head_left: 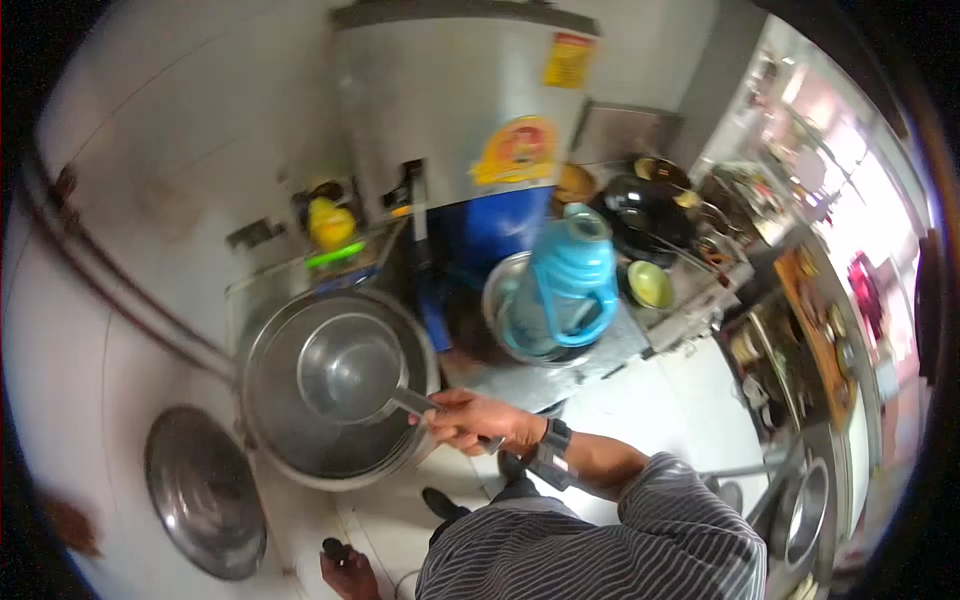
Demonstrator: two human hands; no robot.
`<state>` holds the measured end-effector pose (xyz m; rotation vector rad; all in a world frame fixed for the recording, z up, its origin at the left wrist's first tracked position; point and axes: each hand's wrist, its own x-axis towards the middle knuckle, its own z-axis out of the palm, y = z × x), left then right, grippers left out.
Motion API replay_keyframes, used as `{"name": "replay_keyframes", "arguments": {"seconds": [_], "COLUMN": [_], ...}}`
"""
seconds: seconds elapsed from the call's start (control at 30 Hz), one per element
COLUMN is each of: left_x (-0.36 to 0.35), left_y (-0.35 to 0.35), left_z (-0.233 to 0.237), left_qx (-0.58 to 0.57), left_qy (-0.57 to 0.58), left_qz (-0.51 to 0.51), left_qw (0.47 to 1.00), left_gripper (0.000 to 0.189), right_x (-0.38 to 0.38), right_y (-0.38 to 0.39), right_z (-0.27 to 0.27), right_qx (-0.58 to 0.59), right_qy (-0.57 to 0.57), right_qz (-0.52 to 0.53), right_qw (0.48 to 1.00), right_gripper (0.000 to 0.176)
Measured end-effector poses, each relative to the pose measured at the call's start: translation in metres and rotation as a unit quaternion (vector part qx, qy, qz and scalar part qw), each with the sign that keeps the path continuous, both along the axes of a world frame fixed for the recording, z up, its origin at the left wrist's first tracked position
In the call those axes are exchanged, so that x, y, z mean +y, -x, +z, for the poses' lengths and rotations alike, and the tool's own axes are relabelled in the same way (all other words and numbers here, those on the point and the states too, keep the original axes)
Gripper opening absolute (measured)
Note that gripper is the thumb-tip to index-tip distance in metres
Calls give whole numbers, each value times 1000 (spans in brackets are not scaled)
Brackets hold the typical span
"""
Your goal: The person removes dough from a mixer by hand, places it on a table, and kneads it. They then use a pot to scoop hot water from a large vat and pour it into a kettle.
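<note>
My right hand (470,418) is wrapped round the handle of a round metal dipper (350,368). The dipper's bowl lies over the wide opening of a large metal pot (262,440), overlapping its inside in this view. Low at the bottom edge, my left hand (350,573) is closed around a small dark round thing (334,547), too small to name. Between that hand and the wall a round metal lid (205,490) stands tilted. To the right of the pot, a light-blue plastic jug (575,275) with a handle sits in a metal basin (495,300).
Behind the jug stands a tall metal cabinet (440,110) with yellow stickers. A black wok (640,215) and a green bowl (650,285) are on the counter further right. Brown pipes (120,285) run along the left wall. Shelves (815,320) and another pan (803,510) stand at the right.
</note>
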<state>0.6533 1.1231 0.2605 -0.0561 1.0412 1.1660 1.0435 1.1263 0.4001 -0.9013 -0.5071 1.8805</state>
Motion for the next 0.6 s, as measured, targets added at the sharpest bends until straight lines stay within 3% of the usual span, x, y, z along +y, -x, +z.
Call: {"name": "replay_keyframes", "arguments": {"seconds": [0.07, 0.2, 0.27, 0.3, 0.33, 0.37, 0.4, 0.6], "left_x": [2, 7, 15, 16, 15, 11, 10, 8], "left_y": [-25, -39, -38, -42, -51, -64, -78, -100], "left_z": [23, 14, -16, -30, -38, -27, -16, -19], "left_qx": [50, 23, -199, -196, -112, -27, 5, -34], "left_qy": [-11, -53, -112, -113, -98, -81, -50, -51], "left_qz": [-43, -113, -173, -173, -151, -125, -121, -137], "left_qw": [998, 992, 958, 959, 977, 988, 991, 989], "left_gripper": [13, 16, 21, 21, 25, 33, 28, 33], "right_x": [-24, -76, -98, -108, -118, -126, -133, -170], "right_y": [-15, -38, -49, -54, -59, -65, -72, -110], "right_z": [19, 62, 84, 93, 101, 108, 112, 145], "right_qx": [14, -41, -21, 2, -13, -28, -42, -49], "right_qy": [-17, -18, -5, 11, 5, 0, -12, -60], "right_qz": [-16, -71, -105, -131, -153, -171, -180, -281], "right_qw": [1000, 996, 994, 991, 988, 985, 983, 956], "right_gripper": [27, 28, 27, 27, 27, 27, 27, 33]}}
